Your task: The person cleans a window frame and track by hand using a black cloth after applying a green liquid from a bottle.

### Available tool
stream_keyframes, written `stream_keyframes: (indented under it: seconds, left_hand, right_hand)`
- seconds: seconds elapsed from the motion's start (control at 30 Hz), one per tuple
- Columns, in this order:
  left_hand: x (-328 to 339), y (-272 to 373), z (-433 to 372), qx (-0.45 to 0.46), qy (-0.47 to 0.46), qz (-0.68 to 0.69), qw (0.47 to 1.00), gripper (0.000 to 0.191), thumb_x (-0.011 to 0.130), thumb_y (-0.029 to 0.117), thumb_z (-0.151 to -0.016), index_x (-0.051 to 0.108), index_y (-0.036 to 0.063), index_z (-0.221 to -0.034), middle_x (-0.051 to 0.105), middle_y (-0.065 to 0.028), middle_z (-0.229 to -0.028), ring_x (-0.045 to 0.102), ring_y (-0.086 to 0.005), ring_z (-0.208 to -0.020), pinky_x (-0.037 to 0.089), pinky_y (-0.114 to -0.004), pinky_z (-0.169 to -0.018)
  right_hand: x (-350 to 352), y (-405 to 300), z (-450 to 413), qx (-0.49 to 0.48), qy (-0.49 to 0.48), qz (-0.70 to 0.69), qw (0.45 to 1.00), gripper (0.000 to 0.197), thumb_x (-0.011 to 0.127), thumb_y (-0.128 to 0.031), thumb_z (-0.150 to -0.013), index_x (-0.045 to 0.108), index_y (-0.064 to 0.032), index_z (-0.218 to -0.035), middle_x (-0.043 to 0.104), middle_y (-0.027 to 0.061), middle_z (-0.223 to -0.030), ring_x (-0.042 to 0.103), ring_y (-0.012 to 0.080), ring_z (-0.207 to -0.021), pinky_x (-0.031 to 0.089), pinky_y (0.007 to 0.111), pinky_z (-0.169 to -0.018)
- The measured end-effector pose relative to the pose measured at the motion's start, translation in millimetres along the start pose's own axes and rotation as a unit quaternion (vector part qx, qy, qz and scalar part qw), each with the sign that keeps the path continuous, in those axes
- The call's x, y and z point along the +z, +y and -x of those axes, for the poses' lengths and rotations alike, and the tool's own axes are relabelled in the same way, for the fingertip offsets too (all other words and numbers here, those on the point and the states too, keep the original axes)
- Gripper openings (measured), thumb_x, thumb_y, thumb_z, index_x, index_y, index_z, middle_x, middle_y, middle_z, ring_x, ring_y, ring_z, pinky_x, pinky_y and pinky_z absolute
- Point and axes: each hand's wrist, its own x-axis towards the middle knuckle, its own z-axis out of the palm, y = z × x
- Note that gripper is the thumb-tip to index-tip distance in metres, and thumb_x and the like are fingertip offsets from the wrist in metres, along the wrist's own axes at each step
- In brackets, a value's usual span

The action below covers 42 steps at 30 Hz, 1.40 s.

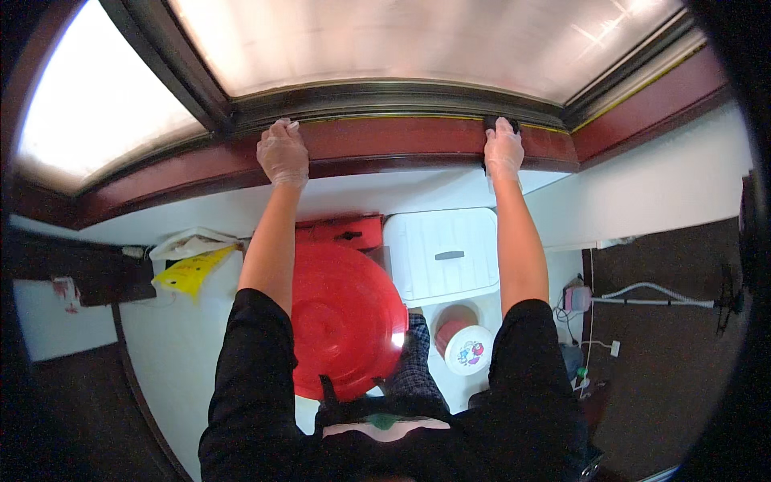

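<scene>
Both my hands wear thin clear disposable gloves and reach up to a dark red window sill [385, 141]. My left hand [283, 152] rests on the sill with bent fingers near the dark metal window frame [397, 96]; whether it grips anything is hidden. Farther right, my right hand [504, 147] holds a black cloth [491, 125] against the sill, its fingertips close to the frame. Dark material also shows along the sill's front edge below this hand. A thin yellow strip [421, 114] runs between sill and frame. Frosted window panes [397, 45] stand behind.
Below are a large round red plastic basin [337, 319], a white lidded storage box [443, 256], a red box [355, 232] and a bucket with a white printed lid [468, 349]. A yellow bag [199, 271] lies left. Cables [566, 316] run beside a dark surface [656, 361] right.
</scene>
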Motion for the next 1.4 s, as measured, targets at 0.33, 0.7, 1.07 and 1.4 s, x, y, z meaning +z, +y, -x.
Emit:
stream_keyframes:
  seconds: [0.33, 0.7, 1.07, 1.4]
  left_hand:
    - [-3.1, 16.7, -1.4, -0.010, 0.011, 0.003, 1.000, 0.019, 0.051, 0.024, -0.092, 0.058, 0.0074, -0.098, 0.063, -0.0150, -0.088, 0.059, -0.0348, -0.085, 0.045, -0.047, -0.076]
    - [-2.7, 16.0, 2.4, 0.006, 0.029, -0.011, 1.000, 0.019, 0.051, 0.024, -0.092, 0.057, 0.0077, -0.099, 0.062, -0.0158, -0.087, 0.059, -0.0352, -0.084, 0.044, -0.046, -0.077]
    - [-4.7, 15.2, 5.6, -0.005, 0.019, -0.020, 1.000, 0.020, 0.053, 0.024, -0.090, 0.058, 0.0070, -0.099, 0.062, -0.0162, -0.084, 0.059, -0.0359, -0.081, 0.045, -0.046, -0.074]
    - [5.4, 28.9, -0.3, 0.021, 0.016, -0.041, 0.999, 0.020, 0.053, 0.023, -0.090, 0.058, 0.0061, -0.098, 0.062, -0.0165, -0.084, 0.060, -0.0354, -0.080, 0.045, -0.046, -0.074]
  right_hand:
    - [0.5, -148.7, 38.1, -0.215, -0.016, -0.199, 0.956, 0.029, 0.060, -0.026, -0.085, 0.060, -0.0075, -0.108, 0.064, 0.0087, -0.106, 0.060, 0.0350, -0.090, 0.052, 0.045, -0.075]
    - [-22.5, -5.5, 4.8, -0.059, -0.049, -0.089, 0.993, 0.026, 0.060, -0.022, -0.085, 0.061, -0.0068, -0.106, 0.064, 0.0110, -0.103, 0.060, 0.0354, -0.086, 0.050, 0.044, -0.079]
    - [-36.6, 19.6, 25.0, -0.101, -0.107, -0.120, 0.982, 0.031, 0.061, -0.027, -0.084, 0.062, -0.0082, -0.109, 0.063, 0.0042, -0.116, 0.060, 0.0336, -0.096, 0.049, 0.042, -0.088]
    - [-29.6, -29.9, -5.4, -0.095, -0.175, -0.074, 0.977, 0.034, 0.060, -0.028, -0.087, 0.060, -0.0049, -0.112, 0.063, 0.0093, -0.112, 0.059, 0.0348, -0.102, 0.046, 0.041, -0.093]
